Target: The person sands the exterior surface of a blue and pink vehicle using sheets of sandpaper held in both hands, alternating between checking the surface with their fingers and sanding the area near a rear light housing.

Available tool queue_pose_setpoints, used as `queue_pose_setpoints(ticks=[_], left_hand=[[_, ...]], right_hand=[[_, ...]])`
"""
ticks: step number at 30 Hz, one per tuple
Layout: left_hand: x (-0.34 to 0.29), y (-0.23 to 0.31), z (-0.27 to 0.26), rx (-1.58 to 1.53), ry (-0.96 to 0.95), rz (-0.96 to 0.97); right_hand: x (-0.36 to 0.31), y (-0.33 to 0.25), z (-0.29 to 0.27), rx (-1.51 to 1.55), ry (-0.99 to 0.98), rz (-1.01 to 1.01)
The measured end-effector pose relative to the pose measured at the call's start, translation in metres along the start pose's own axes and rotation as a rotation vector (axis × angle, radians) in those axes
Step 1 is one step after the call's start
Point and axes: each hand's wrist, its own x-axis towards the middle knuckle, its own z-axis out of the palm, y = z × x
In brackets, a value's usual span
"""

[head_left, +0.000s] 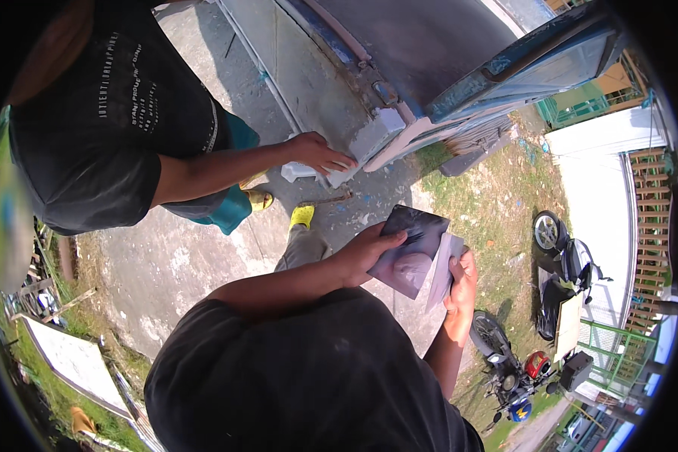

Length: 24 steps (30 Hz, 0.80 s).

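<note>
My left hand (368, 258) is closed on the left edge of a dark grey sheet (407, 241) that looks like sandpaper, its thumb on top. A paler patch shows toward the sheet's lower part. My right hand (462, 282) grips a light grey folded sheet (440, 273) along its right side. The two sheets meet or overlap in front of my body; I cannot tell if they are joined. At the left, a co-worker's hand (320, 154) rests on the lower corner of a worn vehicle body (377, 139), by a whitish patch.
An open blue vehicle door (520, 68) reaches out at the upper right. A co-worker in a dark shirt (113, 128) stands at the left. A stick-like tool (331, 199) lies on the concrete (158, 279). Two motorcycles (561, 279) stand on the grass at the right.
</note>
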Motion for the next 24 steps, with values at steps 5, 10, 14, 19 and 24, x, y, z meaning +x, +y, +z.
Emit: queue_pose_setpoints(ticks=[5,10,14,19,24], left_hand=[[-0.002,0.008,-0.008,0.049,0.059,0.079],[0.010,0.007,-0.004,0.209,-0.029,0.093],[0.025,0.011,-0.001,0.369,-0.138,0.122],[0.044,0.035,0.011,0.404,-0.204,0.099],[0.067,0.058,0.033,0.396,-0.331,0.002]], right_hand=[[-0.004,0.036,-0.032,-0.027,0.074,0.192],[-0.021,0.174,-0.123,-0.114,0.358,0.306],[-0.101,0.281,-0.162,-0.813,0.425,0.599],[-0.173,0.300,-0.123,-1.151,0.336,0.822],[-0.185,0.308,-0.101,-1.055,0.575,0.823]])
